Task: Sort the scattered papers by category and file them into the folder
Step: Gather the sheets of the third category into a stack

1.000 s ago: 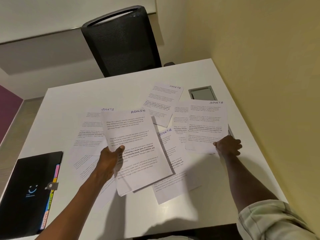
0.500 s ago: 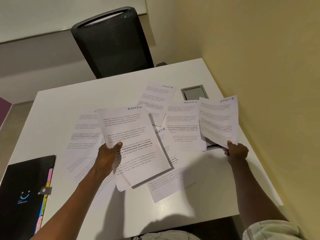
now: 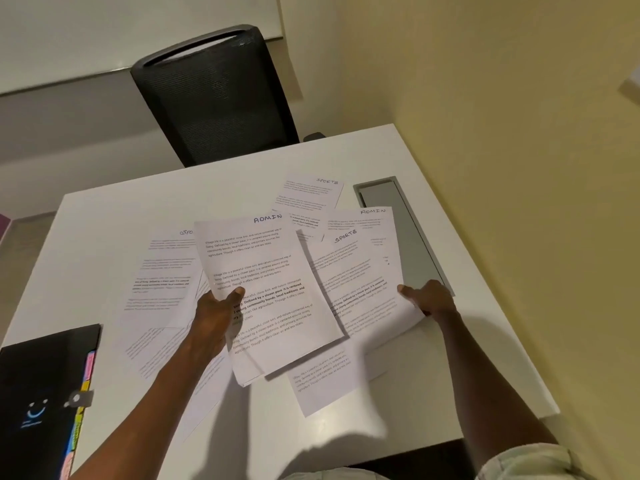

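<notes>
Left hand point(image 3: 213, 317) pinched on ADMIN sheets point(image 3: 266, 289) above counter point(image 3: 121, 216), right hand point(image 3: 431, 301) pinched on SPORTS sheet point(image 3: 353, 282); best kept as separate stacks, labels checked, folder point(image 3: 41, 386) shut at near left.

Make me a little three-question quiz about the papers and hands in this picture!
1. True or false: the black folder lies open.
2. What word is written atop the sheet in the right hand? A) ADMIN B) SPORTS C) MUSIC
3. Fill in: the left hand holds sheets whose top page says ____.

Key: 1 false, it is shut, coloured tabs at its edge. 2 B, the SPORTS sheet. 3 ADMIN.
</notes>
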Available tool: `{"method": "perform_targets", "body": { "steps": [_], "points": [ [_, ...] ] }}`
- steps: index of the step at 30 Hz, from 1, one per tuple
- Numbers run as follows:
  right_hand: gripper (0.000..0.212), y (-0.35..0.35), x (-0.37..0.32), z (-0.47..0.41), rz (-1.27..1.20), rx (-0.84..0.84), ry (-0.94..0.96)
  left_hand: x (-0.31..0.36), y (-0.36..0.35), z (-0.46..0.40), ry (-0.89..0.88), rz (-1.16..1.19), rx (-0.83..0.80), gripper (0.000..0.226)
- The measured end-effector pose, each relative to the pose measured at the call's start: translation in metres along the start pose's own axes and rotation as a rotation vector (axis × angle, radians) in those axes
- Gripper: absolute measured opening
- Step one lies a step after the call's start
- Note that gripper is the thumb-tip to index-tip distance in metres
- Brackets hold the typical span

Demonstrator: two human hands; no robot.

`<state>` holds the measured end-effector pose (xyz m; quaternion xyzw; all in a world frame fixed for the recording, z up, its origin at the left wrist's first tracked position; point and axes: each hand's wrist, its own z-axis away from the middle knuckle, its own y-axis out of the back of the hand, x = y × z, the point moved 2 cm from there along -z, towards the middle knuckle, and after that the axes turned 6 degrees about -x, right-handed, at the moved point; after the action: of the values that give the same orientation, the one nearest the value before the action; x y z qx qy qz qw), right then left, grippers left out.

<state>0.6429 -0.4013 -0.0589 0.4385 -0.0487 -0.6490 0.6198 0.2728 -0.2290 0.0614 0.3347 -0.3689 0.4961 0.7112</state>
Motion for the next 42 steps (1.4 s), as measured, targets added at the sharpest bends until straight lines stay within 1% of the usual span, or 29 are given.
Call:
{"method": "perform_targets", "body": {
  "steps": [2, 3, 4, 6, 9, 11, 13, 14, 16, 18, 19, 21, 23, 25, 28, 30, 34, 35, 37, 39, 41, 42],
  "points": [
    [0.05, 0.006, -0.012, -0.007, 0.032, 0.189, -0.017, -0.002, 0.001, 0.0, 0.003, 0.003, 0.012, 0.002],
    [0.046, 0.007, -0.018, -0.012, 0.011, 0.243, -0.005, -0.003, 0.001, 0.0, 0.004, 0.003, 0.019, 0.002],
    [0.043, 0.007, -0.026, -0.016, -0.003, 0.267, 0.019, -0.004, 0.002, 0.0, 0.006, 0.003, 0.024, 0.001],
    [0.046, 0.0, -0.039, -0.027, 0.014, 0.266, 0.067, -0.007, 0.005, -0.001, 0.011, 0.006, 0.028, 0.002],
    [0.054, -0.016, -0.053, -0.033, 0.173, 0.3, 0.091, -0.008, 0.008, 0.0, 0.005, 0.006, 0.02, 0.002],
    [0.055, -0.025, -0.062, -0.034, 0.232, 0.333, 0.064, -0.009, 0.008, 0.001, 0.007, 0.001, 0.026, 0.005],
    [0.05, -0.03, -0.069, -0.033, 0.212, 0.336, 0.006, -0.01, 0.006, 0.003, 0.018, 0.006, 0.044, 0.012],
    [0.044, -0.032, -0.073, -0.035, 0.205, 0.327, -0.007, -0.012, 0.006, 0.003, 0.026, 0.015, 0.055, 0.016],
    [0.031, -0.033, -0.079, -0.036, 0.15, 0.274, -0.029, -0.017, 0.006, 0.002, 0.039, 0.028, 0.05, 0.012],
    [0.022, -0.032, -0.08, -0.041, 0.085, 0.233, -0.031, -0.02, 0.004, 0.001, 0.04, 0.044, 0.036, 0.008],
    [0.02, -0.031, -0.08, -0.042, 0.051, 0.209, -0.032, -0.021, 0.003, 0.001, 0.041, 0.05, 0.034, 0.008],
    [0.023, -0.028, -0.075, -0.045, -0.002, 0.198, -0.02, -0.021, 0.001, 0.001, 0.026, 0.059, 0.034, 0.008],
    [0.028, -0.024, -0.071, -0.043, -0.042, 0.231, 0.05, -0.02, 0.0, 0.003, 0.01, 0.066, 0.028, 0.008],
    [0.026, -0.018, -0.072, -0.034, -0.147, 0.283, 0.122, -0.021, 0.002, 0.003, 0.001, 0.074, 0.023, 0.009],
    [0.025, -0.004, -0.082, -0.016, -0.275, 0.386, 0.236, -0.023, 0.004, 0.003, -0.006, 0.075, 0.022, 0.009],
    [0.028, 0.01, -0.091, 0.001, -0.299, 0.463, 0.322, -0.021, 0.004, 0.005, -0.016, 0.07, 0.021, 0.008],
    [0.027, 0.046, -0.108, 0.034, -0.309, 0.741, 0.495, -0.017, 0.004, 0.006, -0.024, 0.07, 0.022, 0.008],
    [0.027, 0.055, -0.112, 0.043, -0.34, 0.784, 0.531, -0.015, 0.004, 0.006, -0.029, 0.074, 0.018, 0.01],
    [0.028, 0.073, -0.123, 0.059, -0.376, 0.833, 0.607, -0.013, 0.004, 0.006, -0.041, 0.085, 0.005, 0.018],
    [0.026, 0.089, -0.134, 0.075, -0.371, 0.851, 0.692, -0.01, 0.001, 0.007, -0.063, 0.101, -0.008, 0.02],
    [0.024, 0.099, -0.144, 0.091, -0.386, 0.831, 0.757, -0.008, -0.001, 0.008, -0.08, 0.109, -0.018, 0.018],
    [0.023, 0.103, -0.148, 0.096, -0.409, 0.804, 0.759, -0.006, -0.002, 0.009, -0.086, 0.114, -0.018, 0.017]
  ]
}}
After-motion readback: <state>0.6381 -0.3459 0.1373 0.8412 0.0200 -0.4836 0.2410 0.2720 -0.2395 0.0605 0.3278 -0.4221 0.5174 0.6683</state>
